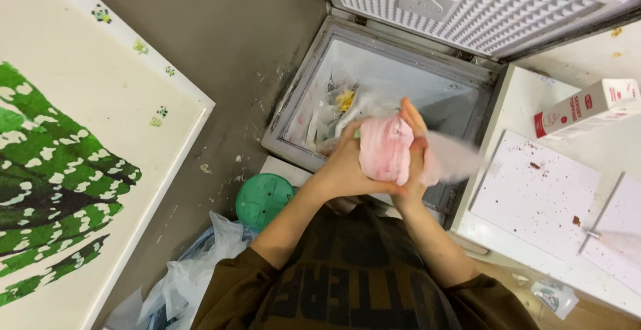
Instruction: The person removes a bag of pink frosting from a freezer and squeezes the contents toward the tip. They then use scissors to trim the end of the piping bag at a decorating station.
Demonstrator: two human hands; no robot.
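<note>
Both my hands hold a pink lump in a clear plastic bag [386, 150] above the open chest freezer [304, 96]. My left hand [347, 166] cups the bag from the left and below. My right hand [415, 146] presses against its right side, fingers pointing up. A loose, blurred tail of the plastic [451, 156] trails to the right. Inside the freezer lie several frosted bags, one with something yellow [344, 99]. The freezer lid [467, 3] stands raised at the top.
A white counter [534, 236] at the right carries a red-and-white carton [587, 106] and white sheets with dark crumbs. A green round lid [264, 198] and plastic bags [193, 270] lie on the floor at my left. A green-and-white painted board [73, 170] fills the left side.
</note>
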